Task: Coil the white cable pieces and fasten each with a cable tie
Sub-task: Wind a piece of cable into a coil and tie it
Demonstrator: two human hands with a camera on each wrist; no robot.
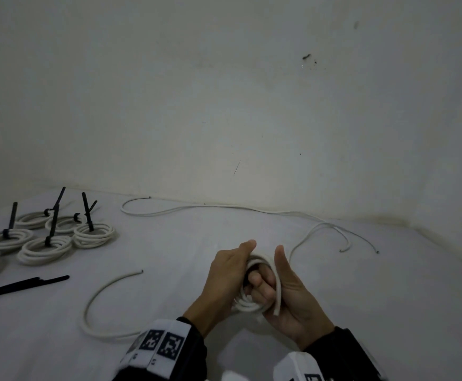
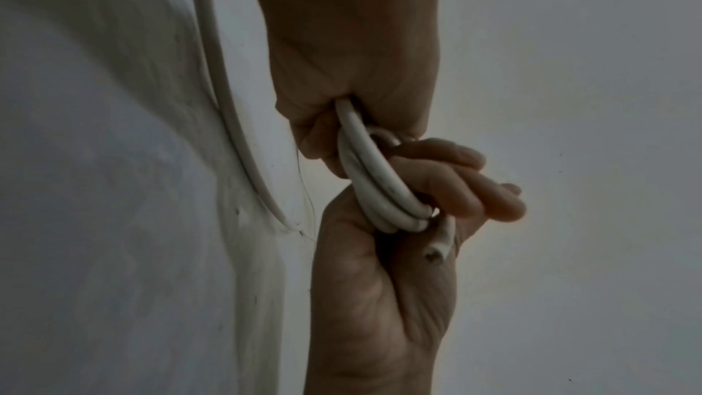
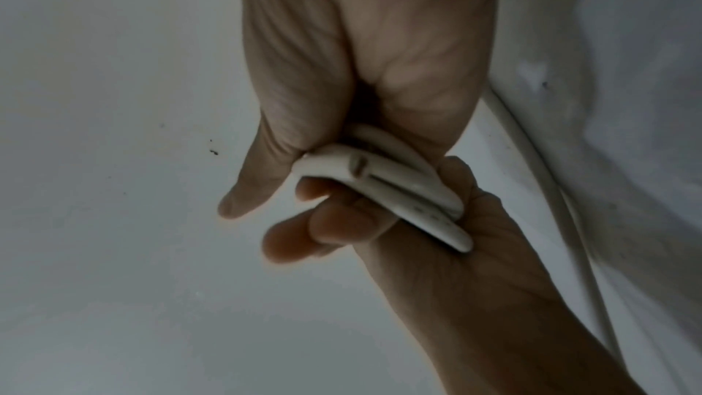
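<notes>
White sheet (image 1: 169,270); hands grip coil (image 1: 251,303).

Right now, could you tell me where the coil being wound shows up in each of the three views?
Head: the coil sits low, right of centre, held between both hands.
Left wrist: centre, looped between the two hands.
Right wrist: centre, a flattened bundle.
Shared landmark: its cut end, also visible in the right wrist view.
</notes>
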